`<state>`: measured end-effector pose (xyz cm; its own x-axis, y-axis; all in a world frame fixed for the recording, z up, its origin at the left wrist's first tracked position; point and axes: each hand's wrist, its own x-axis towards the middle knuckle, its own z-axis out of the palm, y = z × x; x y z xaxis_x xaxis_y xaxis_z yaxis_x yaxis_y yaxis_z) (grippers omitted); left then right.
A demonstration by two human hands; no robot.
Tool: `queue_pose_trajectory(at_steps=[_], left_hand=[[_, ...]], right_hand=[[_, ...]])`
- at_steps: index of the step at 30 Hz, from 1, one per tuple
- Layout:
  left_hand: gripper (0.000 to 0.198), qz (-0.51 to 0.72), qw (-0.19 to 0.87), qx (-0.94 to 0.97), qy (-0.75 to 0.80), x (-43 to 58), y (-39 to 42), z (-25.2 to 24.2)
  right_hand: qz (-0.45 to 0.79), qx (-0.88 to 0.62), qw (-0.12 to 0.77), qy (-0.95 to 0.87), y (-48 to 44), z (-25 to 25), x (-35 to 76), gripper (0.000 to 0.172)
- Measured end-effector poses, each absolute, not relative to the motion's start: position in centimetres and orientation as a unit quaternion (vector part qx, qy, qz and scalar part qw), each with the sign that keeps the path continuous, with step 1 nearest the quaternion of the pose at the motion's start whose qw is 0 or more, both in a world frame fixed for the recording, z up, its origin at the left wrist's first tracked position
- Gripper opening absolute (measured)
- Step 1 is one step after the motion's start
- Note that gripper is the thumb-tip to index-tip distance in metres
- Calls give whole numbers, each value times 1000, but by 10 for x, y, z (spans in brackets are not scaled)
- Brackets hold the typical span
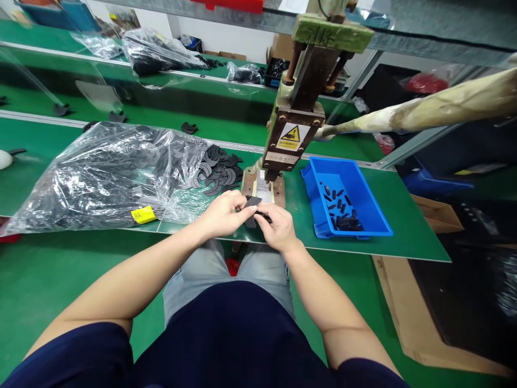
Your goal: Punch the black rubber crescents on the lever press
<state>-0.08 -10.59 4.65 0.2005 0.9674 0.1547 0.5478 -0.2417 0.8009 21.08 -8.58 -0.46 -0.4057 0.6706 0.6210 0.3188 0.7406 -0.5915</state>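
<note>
My left hand [228,213] and my right hand [278,226] meet at the table's front edge, just before the base of a hand press [291,134]. Between them is a dark curved plastic piece [252,202], pinched by the fingers of both hands. Part of it is hidden by my fingers, and whether a second small part is there I cannot tell. A pile of similar black crescent pieces [220,171] spills from a clear plastic bag [109,172] left of my hands. Right of the press stands a blue bin [374,213] with several small black parts [343,207] inside.
The press has a long lever [420,108] wrapped in pale tape, reaching to the upper right. Behind the table runs a green conveyor belt [149,113] with a few dark pieces on it. Cardboard [412,318] leans at the right. A metal shelf [444,37] hangs overhead.
</note>
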Motion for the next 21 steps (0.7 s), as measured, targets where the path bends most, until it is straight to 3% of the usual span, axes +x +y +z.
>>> queue_pose_trajectory(at_steps=[7,17,19,21], left_hand=[[57,332,509,602,518,-1,-101,36],[42,345,381,647,562,5,-96,36],[39,395,404,603,563,3,-96,35],[52,426,500,534,532,2,-98,33]], right_hand=[[227,-311,482,-787,-93,-11,213,14],[206,-331,509,-768,-90,-22,207,10],[237,-338,520,-748,-88,-19,208,11],[252,-327,526,-744,-87,-16,209,10]])
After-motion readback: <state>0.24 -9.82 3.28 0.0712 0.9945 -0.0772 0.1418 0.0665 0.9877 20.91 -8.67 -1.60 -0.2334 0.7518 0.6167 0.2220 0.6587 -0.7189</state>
